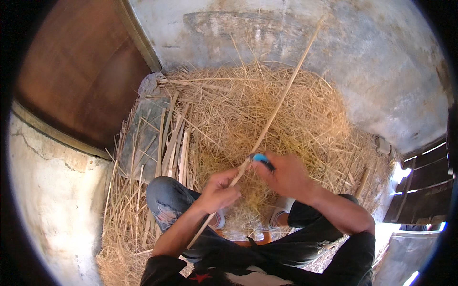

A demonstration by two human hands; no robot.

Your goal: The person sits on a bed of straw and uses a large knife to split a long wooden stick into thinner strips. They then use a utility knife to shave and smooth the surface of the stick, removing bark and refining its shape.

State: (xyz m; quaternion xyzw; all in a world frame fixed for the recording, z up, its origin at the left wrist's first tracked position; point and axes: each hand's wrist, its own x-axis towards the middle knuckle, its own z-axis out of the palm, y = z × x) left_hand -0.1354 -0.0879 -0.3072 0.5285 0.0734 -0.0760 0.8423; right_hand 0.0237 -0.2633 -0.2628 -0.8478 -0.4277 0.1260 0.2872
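A long, thin bamboo strip (pixel 281 102) slants from beside my left thigh up toward the far wall. My left hand (pixel 220 192) is closed around it, low on its length. Just above that grip, my right hand (pixel 288 177) is closed on a blue-handled knife (pixel 260 158). The knife's head meets the strip; its blade is small and mostly hidden, and the right hand is slightly blurred. Thin shavings (pixel 260 112) are heaped beneath and beyond both hands.
Several split bamboo pieces (pixel 171 143) lie left of the heap, partly over a grey slab (pixel 143 138). A brown door panel (pixel 86 71) stands at the far left. A grey wall (pixel 381 71) bounds the far side and right. My bent legs flank the work.
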